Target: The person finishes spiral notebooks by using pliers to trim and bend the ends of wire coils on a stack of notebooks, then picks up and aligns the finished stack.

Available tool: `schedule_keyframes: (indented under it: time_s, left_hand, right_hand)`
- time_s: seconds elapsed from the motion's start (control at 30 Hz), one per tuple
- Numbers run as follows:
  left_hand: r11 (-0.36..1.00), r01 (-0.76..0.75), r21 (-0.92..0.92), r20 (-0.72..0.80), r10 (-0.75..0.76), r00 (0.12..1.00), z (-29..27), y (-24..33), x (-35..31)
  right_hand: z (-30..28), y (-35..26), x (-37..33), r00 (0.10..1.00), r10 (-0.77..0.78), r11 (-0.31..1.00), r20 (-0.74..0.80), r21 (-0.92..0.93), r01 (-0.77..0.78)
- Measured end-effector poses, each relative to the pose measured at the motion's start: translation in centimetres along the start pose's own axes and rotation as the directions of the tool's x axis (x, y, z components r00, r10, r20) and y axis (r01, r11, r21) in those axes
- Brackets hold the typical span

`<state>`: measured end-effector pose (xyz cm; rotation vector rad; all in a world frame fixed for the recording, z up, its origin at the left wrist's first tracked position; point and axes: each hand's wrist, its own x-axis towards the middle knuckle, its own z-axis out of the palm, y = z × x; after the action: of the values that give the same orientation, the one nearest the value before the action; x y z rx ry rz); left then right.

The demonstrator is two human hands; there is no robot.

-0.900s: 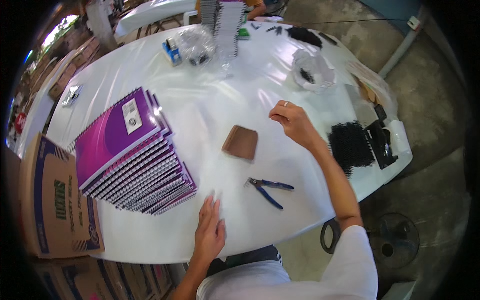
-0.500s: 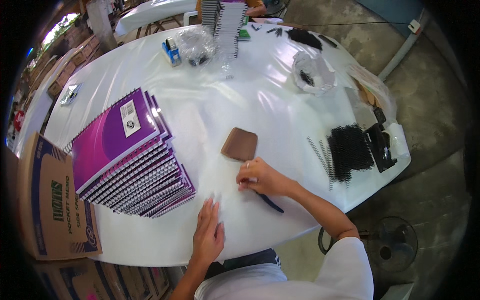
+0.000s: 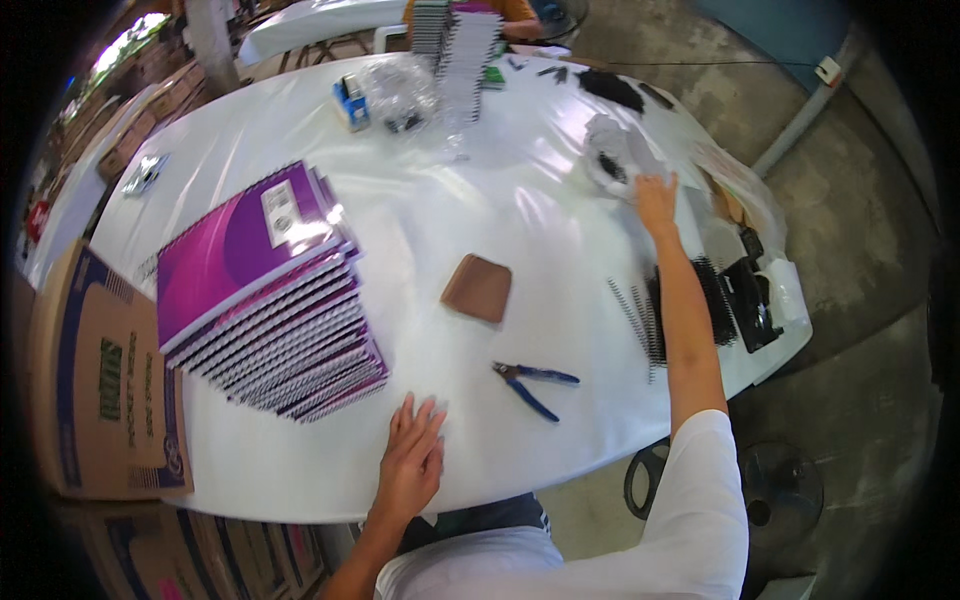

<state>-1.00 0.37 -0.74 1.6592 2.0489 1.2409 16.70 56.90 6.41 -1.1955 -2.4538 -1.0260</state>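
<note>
My left hand [image 3: 410, 465] rests on the white-covered table at its near edge, fingers stretched out and holding nothing. With my right arm reaching far forward, my right hand [image 3: 656, 203] is at the near rim of a crumpled white plastic bag [image 3: 640, 150]; its fingers look apart, and their tips partly blend with the bag. Inside the bag lie small black pieces [image 3: 611, 166]. Blue-handled pliers [image 3: 527, 383] lie with handles spread, right of my left hand. Beyond them sits a brown, roughly square pad [image 3: 478, 288]. At left stands a stack of purple spiral notebooks [image 3: 240, 260].
Black spiral coils [image 3: 715, 300] lie under and beside my right forearm, near a black object [image 3: 748, 305]. A cardboard box [image 3: 115, 390] stands at the left edge. Farther back are a blue tape dispenser [image 3: 351, 103], clear plastic [image 3: 400, 88] and another notebook stack [image 3: 468, 65].
My right hand has left the pliers and moved far forward and right to the white bag. The pliers now lie uncovered on the table. My left hand stays in about the same place.
</note>
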Motion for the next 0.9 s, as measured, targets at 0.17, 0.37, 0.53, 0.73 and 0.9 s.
schedule_keyframes:
  time_s: [0.17, 0.37, 0.53, 0.73, 0.9]
  left_hand:
    - [0.996, 0.026, 0.087, -0.188, -0.01, 0.982, -1.2, -1.7, -3.8]
    - [0.846, 0.491, -0.206, -0.617, -0.502, 0.606, -5.5, -1.6, -6.6]
    - [0.889, 0.416, -0.194, -0.637, -0.436, 0.635, -6.1, -6.5, -3.5]
    - [0.862, 0.498, -0.098, -0.618, -0.445, 0.648, -6.6, -6.7, -1.3]
    - [0.712, 0.604, 0.357, -0.474, -0.419, 0.774, -7.6, -8.2, -1.6]
  right_hand:
    - [-1.4, -0.9, -4.7, 0.984, -0.167, 0.985, 0.063, 0.046, 0.165]
    - [-17.7, -11.2, -19.3, 0.942, -0.278, 0.677, 0.187, 0.734, 0.054]
    - [-25.1, -17.5, -24.7, 0.867, -0.295, 0.762, 0.401, 0.647, -0.04]
    - [-26.2, -20.1, -27.5, 0.883, -0.469, 0.68, 0.011, 0.642, 0.354]
    - [-25.1, -18.7, -26.7, 0.885, -0.464, 0.665, -0.037, 0.646, 0.375]
